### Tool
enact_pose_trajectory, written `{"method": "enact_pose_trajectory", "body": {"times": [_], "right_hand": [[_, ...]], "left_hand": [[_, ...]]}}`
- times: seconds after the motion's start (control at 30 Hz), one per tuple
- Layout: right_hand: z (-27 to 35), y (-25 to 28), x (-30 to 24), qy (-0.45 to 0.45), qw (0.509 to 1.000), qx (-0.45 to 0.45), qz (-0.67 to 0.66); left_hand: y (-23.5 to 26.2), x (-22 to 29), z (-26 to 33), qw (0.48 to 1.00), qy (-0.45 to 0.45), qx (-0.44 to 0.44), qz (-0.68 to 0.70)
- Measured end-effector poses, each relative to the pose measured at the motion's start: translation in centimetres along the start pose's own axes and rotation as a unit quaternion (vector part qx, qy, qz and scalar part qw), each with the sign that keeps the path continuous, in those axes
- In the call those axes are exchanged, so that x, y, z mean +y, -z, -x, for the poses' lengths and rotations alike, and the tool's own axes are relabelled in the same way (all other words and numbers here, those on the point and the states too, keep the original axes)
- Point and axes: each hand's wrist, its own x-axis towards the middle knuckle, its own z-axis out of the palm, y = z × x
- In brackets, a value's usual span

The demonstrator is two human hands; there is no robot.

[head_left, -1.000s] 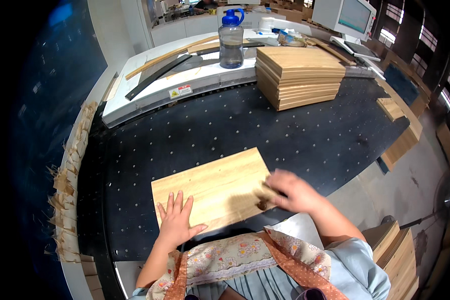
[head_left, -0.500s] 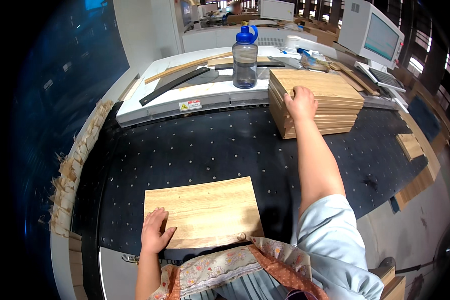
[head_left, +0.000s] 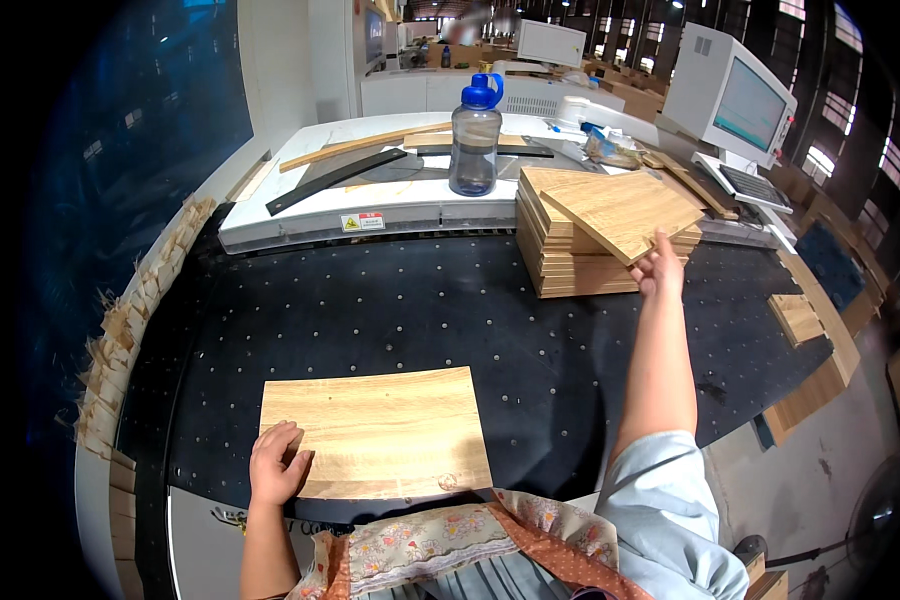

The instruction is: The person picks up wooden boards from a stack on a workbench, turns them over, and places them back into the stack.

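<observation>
Where the board (head_left: 625,210) overhangs, stack (head_left: 582,266) partly hidden

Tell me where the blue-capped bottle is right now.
In the head view, the blue-capped bottle stands upper middle on the white ledge, beyond the black table, just left of the board stack.

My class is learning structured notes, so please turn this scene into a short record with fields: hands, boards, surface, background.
Left hand: left hand resting on the left edge of the near board
Right hand: right hand gripping the near edge of the upper board
Upper board: skewed over the stack; full clearance unclear
Surface: black table dotted with pale studs
Behind: blue-lidded bottle standing on a white counter
Back right: monitor, keyboard
</observation>
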Motion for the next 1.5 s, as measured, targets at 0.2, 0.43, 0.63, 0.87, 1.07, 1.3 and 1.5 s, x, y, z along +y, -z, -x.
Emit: {"method": "enact_pose_trajectory", "body": {"times": [0.2,0.43,0.63,0.87,1.07,1.3,1.5], "right_hand": [[3.0,-2.0,4.4,-0.050,0.998,0.003,-0.045],[15.9,-1.7,5.2,-0.124,0.956,-0.132,-0.232],[29.4,-11.5,15.0,-0.216,0.951,-0.201,-0.092],[34.7,-20.9,28.0,-0.390,0.897,-0.136,-0.160],[36.8,-24.5,33.2,-0.423,0.888,-0.111,-0.140],[40.7,-24.4,30.1,-0.414,0.882,-0.193,-0.117],[39.3,-20.3,22.1,-0.249,0.896,-0.367,0.005]], "left_hand": [[0.1,-0.4,-0.1,1.000,-0.016,-0.007,0.005],[0.9,-1.6,-0.9,0.977,0.048,-0.056,0.202],[6.2,1.7,-4.3,0.978,-0.168,0.059,0.109],[7.4,-1.5,-5.8,0.974,-0.222,-0.033,0.038],[7.1,-6.4,-7.8,0.983,-0.145,-0.103,-0.042],[6.9,-9.5,-12.1,0.958,-0.137,-0.161,-0.191],[15.0,-10.0,-20.2,0.959,-0.095,-0.233,-0.129]]}}
